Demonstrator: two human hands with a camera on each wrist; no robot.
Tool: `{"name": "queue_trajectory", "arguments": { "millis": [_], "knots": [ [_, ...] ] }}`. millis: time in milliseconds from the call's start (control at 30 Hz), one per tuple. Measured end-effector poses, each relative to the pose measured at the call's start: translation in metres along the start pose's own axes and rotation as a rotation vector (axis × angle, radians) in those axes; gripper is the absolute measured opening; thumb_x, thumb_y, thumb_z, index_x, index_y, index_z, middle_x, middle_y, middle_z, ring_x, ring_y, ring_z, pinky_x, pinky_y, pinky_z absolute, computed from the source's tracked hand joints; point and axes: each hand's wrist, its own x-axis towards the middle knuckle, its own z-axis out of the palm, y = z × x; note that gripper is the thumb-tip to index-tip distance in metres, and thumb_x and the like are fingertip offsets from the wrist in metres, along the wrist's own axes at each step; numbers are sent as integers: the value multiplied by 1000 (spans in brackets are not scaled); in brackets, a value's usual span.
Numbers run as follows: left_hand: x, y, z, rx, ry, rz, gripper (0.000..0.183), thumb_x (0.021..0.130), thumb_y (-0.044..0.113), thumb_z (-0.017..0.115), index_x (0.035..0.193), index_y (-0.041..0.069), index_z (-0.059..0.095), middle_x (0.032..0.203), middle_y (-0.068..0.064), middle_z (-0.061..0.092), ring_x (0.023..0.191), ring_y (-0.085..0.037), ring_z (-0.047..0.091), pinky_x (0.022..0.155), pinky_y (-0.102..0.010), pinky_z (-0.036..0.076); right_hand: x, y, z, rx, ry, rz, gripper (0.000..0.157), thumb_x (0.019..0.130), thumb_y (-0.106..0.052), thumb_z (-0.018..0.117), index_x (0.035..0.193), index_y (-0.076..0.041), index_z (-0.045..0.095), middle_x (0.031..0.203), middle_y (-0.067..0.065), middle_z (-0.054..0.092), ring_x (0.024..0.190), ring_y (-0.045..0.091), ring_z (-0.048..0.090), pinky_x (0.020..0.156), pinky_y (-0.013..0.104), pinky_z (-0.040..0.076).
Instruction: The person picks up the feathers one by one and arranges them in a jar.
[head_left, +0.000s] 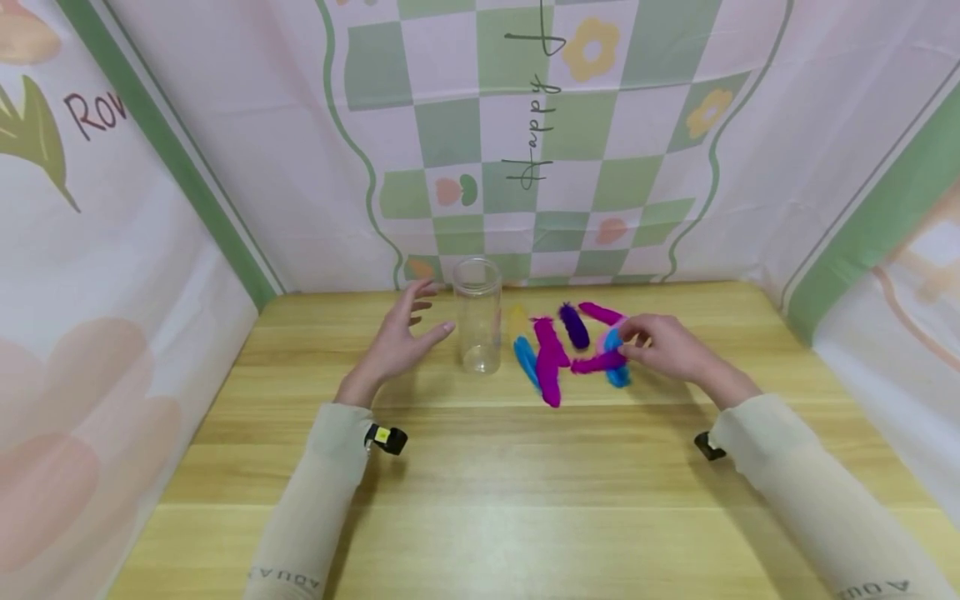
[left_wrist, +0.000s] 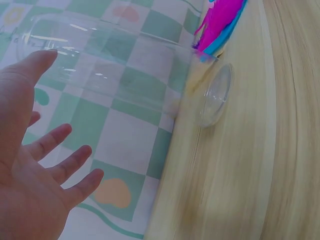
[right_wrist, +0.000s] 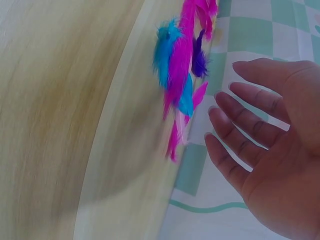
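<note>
A tall clear glass jar (head_left: pixel 477 325) stands upright towards the back of the table. Just left of it, my left hand (head_left: pixel 402 333) is held with fingers spread and thumb towards the glass. Feathers lie to the jar's right: magenta (head_left: pixel 550 362), blue (head_left: pixel 527 361), dark purple (head_left: pixel 574 327) and a pale yellow one (head_left: pixel 519 321). My right hand (head_left: pixel 660 346) hovers at the right end of the pile, fingertips overlapping a magenta feather (head_left: pixel 600 363) in the head view. In the right wrist view its fingers (right_wrist: pixel 235 130) are loosely bent, apart from the feathers, with nothing between them.
The wooden table (head_left: pixel 495 500) runs back to a patterned cloth wall (head_left: pixel 442 133) with green and white checks. Similar cloth hangs on the left and right sides. A small black device sits at each sleeve cuff, such as the left cuff (head_left: pixel 341 425).
</note>
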Motion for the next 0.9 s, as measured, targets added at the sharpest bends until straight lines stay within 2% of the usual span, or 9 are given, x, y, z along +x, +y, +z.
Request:
{"name": "queue_trajectory", "arguments": {
  "millis": [133, 267, 633, 900],
  "knots": [
    [2, 2, 3, -5, 1, 10, 79, 95, 33, 74, 159, 20, 29, 153, -16, 44, 138, -40, 45, 113, -56, 39, 2, -1, 3, 11, -13, 4, 15, 93, -6, 73, 106, 2, 72, 95, 8, 71, 84, 23, 63, 71, 35, 52],
    [3, 5, 5, -10, -1, 17, 79, 95, 32, 74, 159, 19, 29, 154, -19, 43, 139, -41, 44, 114, -56, 39, 4, -3, 6, 13, -33, 5, 15, 93, -6, 72, 107, 2, 72, 94, 7, 70, 85, 24, 64, 72, 37, 54],
    [9, 12, 13, -27, -4, 38, 82, 95, 33, 74, 159, 14, 27, 152, -13, 45, 137, -38, 46, 112, -54, 41, 9, -8, 13, 7, -42, -22, 17, 92, -4, 74, 107, 4, 71, 95, 8, 71, 85, 22, 65, 77, 41, 56],
    [10, 14, 17, -37, -11, 31, 80, 95, 37, 74, 159, 23, 28, 152, -13, 45, 138, -37, 46, 113, -54, 41, 13, -12, 20, 17, -52, -41, 15, 91, -2, 74, 104, 5, 72, 92, 9, 72, 82, 22, 68, 74, 39, 56]
  ]
}}
